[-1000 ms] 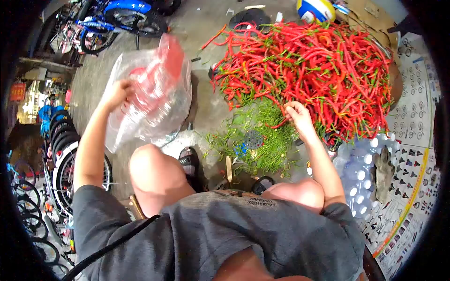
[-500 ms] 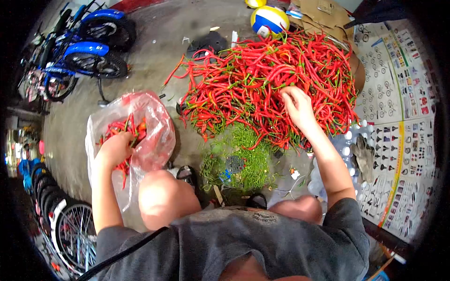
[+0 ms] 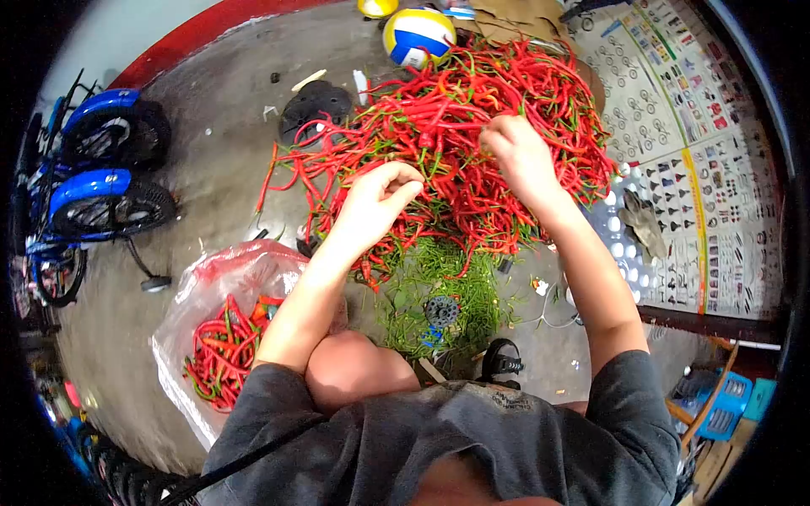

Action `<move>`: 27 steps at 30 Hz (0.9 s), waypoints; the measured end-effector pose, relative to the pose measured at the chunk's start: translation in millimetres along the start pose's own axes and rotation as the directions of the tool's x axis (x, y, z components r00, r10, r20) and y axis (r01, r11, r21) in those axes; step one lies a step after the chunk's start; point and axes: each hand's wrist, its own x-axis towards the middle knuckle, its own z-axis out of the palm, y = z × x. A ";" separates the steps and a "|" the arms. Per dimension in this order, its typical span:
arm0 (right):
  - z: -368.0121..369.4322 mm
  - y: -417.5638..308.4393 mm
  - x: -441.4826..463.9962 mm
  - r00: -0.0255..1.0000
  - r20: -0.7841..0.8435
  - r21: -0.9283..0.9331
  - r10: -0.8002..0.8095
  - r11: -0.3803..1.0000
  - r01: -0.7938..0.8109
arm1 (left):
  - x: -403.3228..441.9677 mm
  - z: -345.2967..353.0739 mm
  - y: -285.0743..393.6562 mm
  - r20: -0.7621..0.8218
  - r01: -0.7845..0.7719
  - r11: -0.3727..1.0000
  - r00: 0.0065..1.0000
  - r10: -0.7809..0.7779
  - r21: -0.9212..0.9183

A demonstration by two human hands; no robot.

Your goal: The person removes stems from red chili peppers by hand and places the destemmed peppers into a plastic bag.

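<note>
Lying in a broad heap across the far middle of the floor: red peppers, many showing green stems.

Left hand: is hanging over the heap's near left part, thumb and fingers curling toward each other; whether they are pinching a pepper, cannot tell.

Right hand: is lying over the heap farther off and to the right, fingers bent, their tips facing the peppers; grip partly hidden, cannot tell what it is holding.

Plastic bag: is gaping on the floor, near left, holding a smaller lot of red peppers.

Green pieces, thin: are lying scattered at the heap's near edge, a dark perforated disc resting among them.

Ball, yellow, blue and white: is resting beside the heap's far edge.

Printed sheets: are covering the right side.

Blue bicycles: are standing far left.
</note>
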 end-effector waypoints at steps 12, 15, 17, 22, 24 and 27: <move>-76.6 -53.8 -9.7 0.731 -0.554 0.328 0.400 0.911 -0.250 | 9.1 32.6 12.4 -0.159 -0.408 0.912 0.898 0.409 0.039; -57.0 -81.3 -14.8 0.856 -0.340 0.417 0.388 0.879 -0.233 | 9.3 49.4 14.3 -0.042 -0.489 0.856 0.864 0.502 0.171; -37.7 -97.7 -25.6 0.829 -0.114 0.642 0.547 0.678 -0.359 | 2.2 53.0 1.9 0.096 -0.241 0.970 0.966 0.241 -0.019; -29.8 -113.0 -53.3 0.576 0.120 0.810 0.809 0.255 -0.528 | -5.9 62.6 -3.2 0.121 -0.347 0.908 0.937 0.327 0.234; -30.5 -111.9 -66.0 0.458 0.318 0.856 0.830 -0.044 -0.515 | -6.0 67.6 -8.2 0.191 -0.376 0.905 0.920 0.341 0.196; -24.5 -107.0 -95.9 0.480 0.596 0.797 0.643 -0.544 -0.262 | -8.9 74.7 -28.3 0.294 -0.389 0.908 0.896 0.333 0.158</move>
